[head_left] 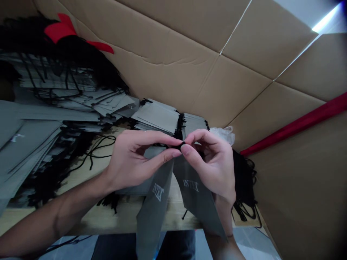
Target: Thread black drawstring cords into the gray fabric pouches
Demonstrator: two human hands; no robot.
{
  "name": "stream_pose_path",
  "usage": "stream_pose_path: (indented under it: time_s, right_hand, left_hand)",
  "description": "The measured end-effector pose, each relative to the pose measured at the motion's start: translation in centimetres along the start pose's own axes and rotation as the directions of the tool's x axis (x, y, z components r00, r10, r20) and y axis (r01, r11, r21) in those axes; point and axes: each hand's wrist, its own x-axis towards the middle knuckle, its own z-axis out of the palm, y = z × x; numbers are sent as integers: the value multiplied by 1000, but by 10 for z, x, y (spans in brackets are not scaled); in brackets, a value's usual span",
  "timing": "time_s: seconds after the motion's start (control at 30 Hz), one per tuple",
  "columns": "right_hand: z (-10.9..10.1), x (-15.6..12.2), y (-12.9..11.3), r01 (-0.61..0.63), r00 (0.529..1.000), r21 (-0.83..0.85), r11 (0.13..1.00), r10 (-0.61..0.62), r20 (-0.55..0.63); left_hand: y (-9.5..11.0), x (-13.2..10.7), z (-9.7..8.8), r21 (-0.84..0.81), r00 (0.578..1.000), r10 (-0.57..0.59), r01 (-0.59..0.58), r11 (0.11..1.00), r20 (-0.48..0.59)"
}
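Observation:
In the middle of the view, my left hand (135, 155) and my right hand (214, 159) meet, thumbs and forefingers pinched on a short bit of black cord (179, 146). Two grey printed cards hang beneath the fingers: a left card (153, 213) and a right card (199, 202), both with pale lettering that looks like INTEX. Where the cord joins the cards is hidden behind my fingers. Below and behind my left hand, another grey card (132, 189) lies on the wooden table (124, 220).
Grey card stacks (158, 115) with black cord ends stand along the cardboard wall (168, 47). More cards (35, 144) and a black cord heap (89, 61) with red strips (61, 30) fill the left. Black cords (244, 177), clear plastic (225, 134) and a red band (295, 122) are right.

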Motion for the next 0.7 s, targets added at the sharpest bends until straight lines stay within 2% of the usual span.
stream_pose_path:
  time_s: [0.17,0.4,0.57,0.7]
  right_hand:
    - [2,-1,0,66,997,-8,998,-67,-26]
    - [3,-3,5,149,989,-14,989,-149,-7]
    - [6,-5,10,218,976,3,976,-218,-12]
    - [8,-7,15,268,963,12,963,-268,-13]
  left_hand:
    - [0,-1,1,49,999,41,-40,998,-23]
    - [1,0,1,9,1000,11,-11,1000,-26]
    - [4,1,0,-93,999,-35,32,995,-25]
    - [12,5,-1,-200,989,-147,143,969,-5]
